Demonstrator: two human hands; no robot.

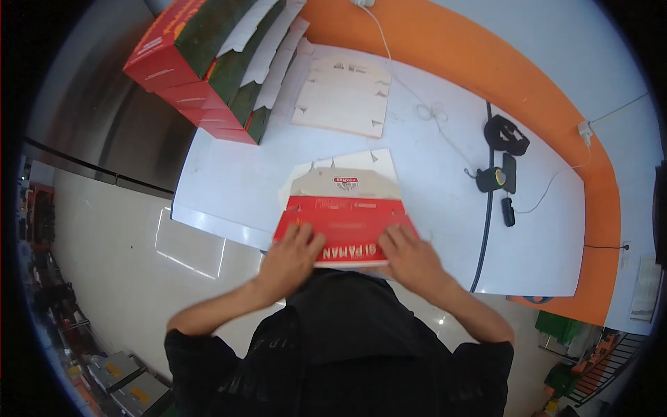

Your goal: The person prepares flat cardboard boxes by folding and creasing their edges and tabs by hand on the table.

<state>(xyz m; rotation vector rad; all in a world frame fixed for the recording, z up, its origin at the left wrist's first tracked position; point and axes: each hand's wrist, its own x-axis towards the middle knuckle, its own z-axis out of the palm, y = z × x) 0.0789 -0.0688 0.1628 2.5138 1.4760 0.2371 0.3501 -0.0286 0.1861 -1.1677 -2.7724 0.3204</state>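
Note:
A red and white cardboard box blank (347, 221) lies partly folded at the table's front edge, its lettering upside down in view. Its pale flap with a small red logo points away from me. On the left part of the red panel rests my left hand (295, 251), fingers bent and pressed on the card. My right hand (411, 256) grips the right part of the same panel near its edge, fingers curled over it. Both thumbs are largely hidden.
Stacked red and green boxes (229, 83) stand at the back left. Flat white cardboard (344, 97) lies behind the blank. On the right of the white table (229, 187) are a black roll (506, 135), a small round device (490, 179), a phone (509, 174) and cables.

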